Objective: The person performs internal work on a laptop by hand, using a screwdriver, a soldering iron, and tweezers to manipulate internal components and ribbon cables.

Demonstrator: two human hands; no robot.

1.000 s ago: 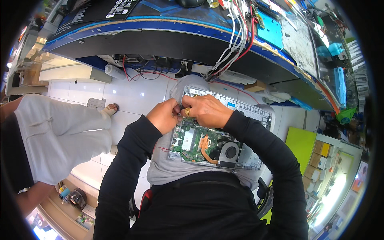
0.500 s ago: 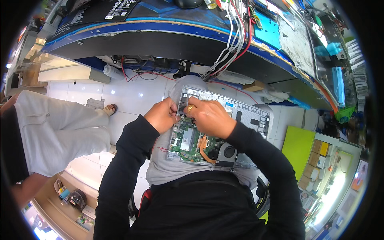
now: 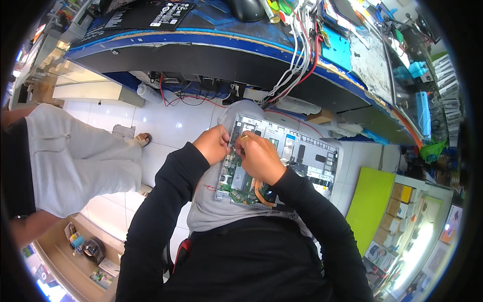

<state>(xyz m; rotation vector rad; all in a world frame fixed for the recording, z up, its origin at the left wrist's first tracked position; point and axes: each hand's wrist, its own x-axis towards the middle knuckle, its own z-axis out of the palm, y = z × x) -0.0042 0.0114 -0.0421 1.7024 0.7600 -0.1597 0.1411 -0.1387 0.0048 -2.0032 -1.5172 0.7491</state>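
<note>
Well, from where I stand, the left hand [image 3: 213, 144] and the right hand [image 3: 261, 157] bend close together, fingers curled and tips bunched, near ten o'clock on an opened laptop base [image 3: 312, 151]; whether either grip pinches something tiny, I cannot tell. Silvery and thin, the base lies across the lap, on soft grey trousers [image 3: 201, 216]. Toward its eight o'clock shows a green circuit board [image 3: 227, 189], crowded with small parts; by seven, a bent, copper-coloured pipe [image 3: 258, 190]. Beyond, at twelve, runs a blue-edged worktop [image 3: 211, 36] with a scuffed rim, a smooth, rounded black mouse [image 3: 246, 8] and thin white cables [image 3: 298, 63] drooping over the edge. At nine, another person's loose pale trousers [image 3: 85, 161] crease above glossy floor tiles [image 3: 166, 121]; at four stands a flat lime-green panel [image 3: 370, 206].
</note>
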